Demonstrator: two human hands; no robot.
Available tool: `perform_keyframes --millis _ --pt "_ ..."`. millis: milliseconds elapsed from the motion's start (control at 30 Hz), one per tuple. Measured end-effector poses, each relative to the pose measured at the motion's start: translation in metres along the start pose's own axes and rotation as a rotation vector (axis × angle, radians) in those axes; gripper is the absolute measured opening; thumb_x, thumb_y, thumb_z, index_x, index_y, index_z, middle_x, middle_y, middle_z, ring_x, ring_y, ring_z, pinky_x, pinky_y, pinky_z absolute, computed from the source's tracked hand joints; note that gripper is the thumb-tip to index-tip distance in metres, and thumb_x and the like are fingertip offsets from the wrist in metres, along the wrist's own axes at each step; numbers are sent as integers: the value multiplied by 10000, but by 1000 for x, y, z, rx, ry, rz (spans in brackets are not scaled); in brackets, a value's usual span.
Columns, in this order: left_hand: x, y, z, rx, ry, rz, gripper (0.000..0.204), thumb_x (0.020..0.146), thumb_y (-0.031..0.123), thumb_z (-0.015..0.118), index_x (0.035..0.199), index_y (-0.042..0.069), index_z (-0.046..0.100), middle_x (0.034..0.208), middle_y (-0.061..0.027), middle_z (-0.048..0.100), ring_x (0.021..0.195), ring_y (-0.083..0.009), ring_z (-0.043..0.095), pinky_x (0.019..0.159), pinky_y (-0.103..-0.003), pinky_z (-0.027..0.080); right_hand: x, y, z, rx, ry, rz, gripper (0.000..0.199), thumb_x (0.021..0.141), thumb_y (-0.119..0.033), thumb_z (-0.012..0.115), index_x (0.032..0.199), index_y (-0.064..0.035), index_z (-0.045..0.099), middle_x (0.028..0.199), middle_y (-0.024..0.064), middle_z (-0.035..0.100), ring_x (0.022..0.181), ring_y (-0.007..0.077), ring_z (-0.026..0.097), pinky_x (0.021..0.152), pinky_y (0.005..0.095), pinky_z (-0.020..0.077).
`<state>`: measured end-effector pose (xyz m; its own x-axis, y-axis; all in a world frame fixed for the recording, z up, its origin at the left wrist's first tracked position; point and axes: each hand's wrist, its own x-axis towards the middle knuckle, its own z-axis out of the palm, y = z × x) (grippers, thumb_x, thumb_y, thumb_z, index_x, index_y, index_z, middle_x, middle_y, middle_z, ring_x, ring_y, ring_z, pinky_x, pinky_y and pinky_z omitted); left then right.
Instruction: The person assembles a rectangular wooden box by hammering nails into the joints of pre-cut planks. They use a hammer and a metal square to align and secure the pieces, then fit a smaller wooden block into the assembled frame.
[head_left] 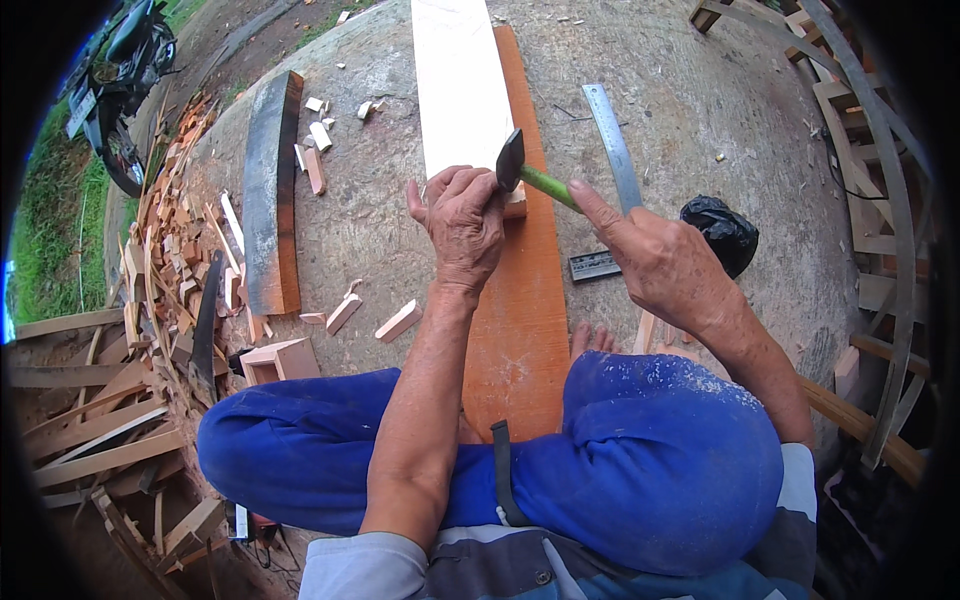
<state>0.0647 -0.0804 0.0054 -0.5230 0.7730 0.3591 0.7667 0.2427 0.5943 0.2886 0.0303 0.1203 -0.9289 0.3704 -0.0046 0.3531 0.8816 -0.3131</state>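
Hammering seems in hand: right hand [668, 268] wrapped round a green-handled hammer [546, 186]; left hand [466, 225], grip unclear, at the pale board [462, 90]'s near end. Striking calls for careful aim.

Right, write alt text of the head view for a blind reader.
A person's right hand holds a green-handled hammer close to the left hand, at the near end of a pale board over an orange plank. A metal ruler and wood offcuts lie nearby.
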Motion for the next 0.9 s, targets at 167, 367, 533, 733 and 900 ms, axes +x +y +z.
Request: perform_keyframes --millis 167,367,533,733,900 --pt "0 -1 1 -35 26 22 98 905 198 761 998 209 790 1043 76 741 1209 -195 579 1207 -662 73 2 -1 -2 192 278 -65 704 993 -51 602 1642 -181 362 726 107 570 581 238 607 564 410 559" --pt "0 0 -1 20 -11 1 96 911 196 763 1001 213 792 1035 80 746 1203 -195 579 1207 -649 75 4 -3 1 54 72 14 705 981 -37 599 1636 -172 376 708 107 555 571 238 594 556 408 549" --pt "-1 -3 2 -37 36 39 128 897 166 755 1008 219 792 1042 75 734 1186 -195 587 1205 -634 95 -1 -3 3 246 339 -100 736 956 -39 607 1637 -192 375 704 118 552 584 259 631 574 423 568" --pt "1 -6 -8 -65 -26 30 135 896 155 750 1021 183 794 1067 45 739 1180 -207 594 1184 -533 228 -1 -4 9 95 63 37 764 953 -34 609 1649 -208 347 713 119 554 583 268 631 567 412 564" --pt "42 -21 -16 -17 79 -175 531 969 395 693 1447 189 587 1230 -160 698 1236 -362 586 1122 -496 403 -3 -5 -5 152 117 26 676 1001 -49 633 1625 -155 397 732 126 567 598 269 603 591 424 530"
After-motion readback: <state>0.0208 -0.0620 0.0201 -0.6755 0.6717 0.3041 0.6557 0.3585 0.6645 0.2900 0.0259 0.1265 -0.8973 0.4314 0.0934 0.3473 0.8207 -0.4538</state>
